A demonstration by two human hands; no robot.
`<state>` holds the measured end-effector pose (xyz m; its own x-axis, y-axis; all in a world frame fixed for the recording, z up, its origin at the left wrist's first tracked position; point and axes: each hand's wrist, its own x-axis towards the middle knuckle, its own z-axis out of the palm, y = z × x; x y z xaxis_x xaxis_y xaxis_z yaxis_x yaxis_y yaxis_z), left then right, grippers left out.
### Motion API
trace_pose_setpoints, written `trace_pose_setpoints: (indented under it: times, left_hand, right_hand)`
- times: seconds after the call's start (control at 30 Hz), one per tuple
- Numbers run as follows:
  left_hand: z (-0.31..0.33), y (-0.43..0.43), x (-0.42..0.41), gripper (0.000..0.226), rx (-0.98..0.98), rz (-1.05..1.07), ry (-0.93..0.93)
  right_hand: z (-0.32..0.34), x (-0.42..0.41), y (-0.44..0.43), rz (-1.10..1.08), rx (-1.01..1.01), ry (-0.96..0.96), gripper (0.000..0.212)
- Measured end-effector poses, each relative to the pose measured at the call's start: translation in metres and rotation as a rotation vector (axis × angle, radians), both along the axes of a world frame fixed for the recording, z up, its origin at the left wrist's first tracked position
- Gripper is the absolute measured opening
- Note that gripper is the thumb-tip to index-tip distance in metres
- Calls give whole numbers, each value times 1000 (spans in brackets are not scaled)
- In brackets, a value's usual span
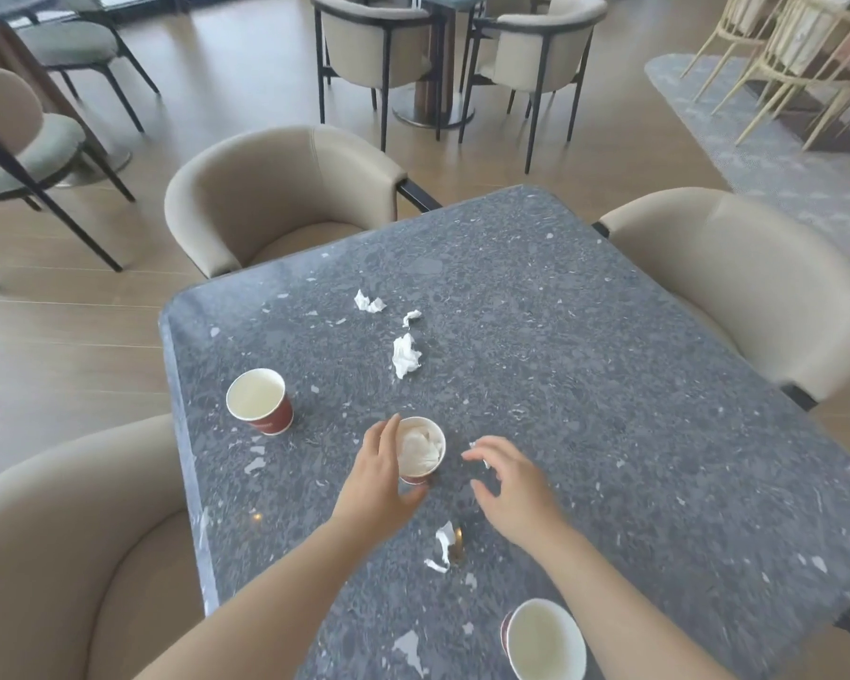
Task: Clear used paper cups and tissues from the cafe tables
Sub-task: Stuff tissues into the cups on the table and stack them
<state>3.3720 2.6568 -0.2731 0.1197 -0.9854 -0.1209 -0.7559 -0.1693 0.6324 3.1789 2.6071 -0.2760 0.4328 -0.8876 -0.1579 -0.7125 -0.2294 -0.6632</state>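
On the grey speckled table (585,365) my left hand (381,476) wraps around a red paper cup (420,451) stuffed with white tissue. My right hand (506,483) hovers just right of that cup, fingers spread, with a small scrap of tissue (477,451) at its fingertips; whether it pinches the scrap I cannot tell. An empty red cup (260,401) stands at the left edge. Another empty cup (543,639) stands near the front. Crumpled tissues lie further back: tissue (406,354), tissue (368,301), tissue (411,317). A torn tissue strip (442,544) lies between my forearms.
Beige tub chairs ring the table: chair (276,193) at the far left, chair (737,282) at the right, chair (70,557) at the near left. More chairs and another table (442,2) stand beyond on the wooden floor.
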Motion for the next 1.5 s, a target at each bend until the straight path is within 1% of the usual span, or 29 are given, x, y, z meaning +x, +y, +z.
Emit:
trace_pose_setpoints:
  times: [0.07, 0.1, 0.2, 0.33, 0.4, 0.5, 0.6, 0.73, 0.83, 0.9, 1.03, 1.1, 1.2, 1.3, 1.37, 1.43, 1.5]
  left_hand:
    - [-1, 5, 12, 97, 7, -71, -7]
    - [-1, 8, 21, 97, 8, -116, -25]
    - [-4, 13, 47, 85, 27, -229, -106]
    - [-19, 7, 70, 74, 107, -194, -287]
    - [-28, -3, 72, 69, 166, -183, -380]
    - [-37, -22, 73, 69, 268, -168, -485]
    - [-47, -43, 71, 66, 280, -200, -589]
    - [-59, -71, 71, 65, 245, -185, -567]
    - [-68, -91, 79, 66, 216, -151, -564]
    - [-73, -105, 84, 66, 184, -151, -563]
    - [-86, -126, 91, 68, 129, -115, -532]
    - [-93, -128, 93, 69, 73, -101, -522]
    - [-98, -125, 96, 69, -17, -61, -504]
    - [-97, -127, 97, 69, -43, -41, -464]
    - [-96, -128, 97, 68, -42, -32, -451]
    - [-95, -127, 97, 68, -40, -25, -435]
    - [-94, -127, 97, 68, -37, -20, -432]
  right_hand:
    - [-6, 3, -7, -14, -7, 28, 30]
    - [-8, 4, -11, -24, -14, 41, 31]
    - [-17, 9, -22, -23, -20, 79, 32]
    - [-29, 13, -32, -4, -10, 166, 33]
    - [-35, 14, -34, -14, 2, 178, 33]
    - [-45, 16, -38, -16, 20, 190, 35]
    - [-50, 17, -48, -5, 35, 193, 35]
    - [-46, 32, -79, 2, -6, 109, 34]
    - [-41, 55, -107, -15, -33, 26, 34]
    - [-40, 73, -126, -38, -59, 6, 34]
    - [-42, 107, -153, 16, -136, -62, 37]
    - [-48, 119, -163, 54, -186, -71, 35]
    - [-61, 127, -170, 77, -239, -54, 24]
    - [-76, 134, -169, 122, -285, -33, 23]
    - [-80, 139, -173, 98, -297, -63, 20]
    - [-79, 143, -182, 30, -284, -128, 16]
    - [-75, 144, -191, -32, -278, -179, 18]
